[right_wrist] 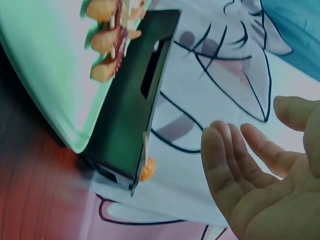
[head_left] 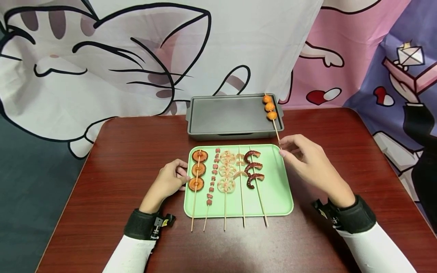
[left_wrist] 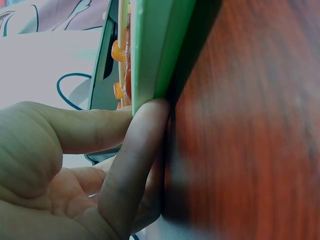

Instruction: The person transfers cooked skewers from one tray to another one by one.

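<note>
My left hand [head_left: 168,178] grips the left edge of a light green tray [head_left: 278,193], thumb on the rim and a finger beneath it in the left wrist view. A skewer of orange balls [head_left: 269,107] lies over the right side of a grey grill pan [head_left: 225,113], its stick sloping down past the pan's front. My right hand [head_left: 307,161] is by the lower end of that stick; in the right wrist view its fingers [right_wrist: 215,150] and thumb stand apart with nothing between them. On the tray lie skewers of mushroom slices [head_left: 197,169], small pink cubes [head_left: 213,171] and lotus root slices [head_left: 227,170].
Right of the lotus root are a skewer of pale curved pieces [head_left: 241,173] and one of dark red tentacle pieces [head_left: 254,165]. The stick ends jut past the tray's front edge. The brown table [head_left: 102,212] meets a cartoon-printed cloth [head_left: 259,38] behind the pan.
</note>
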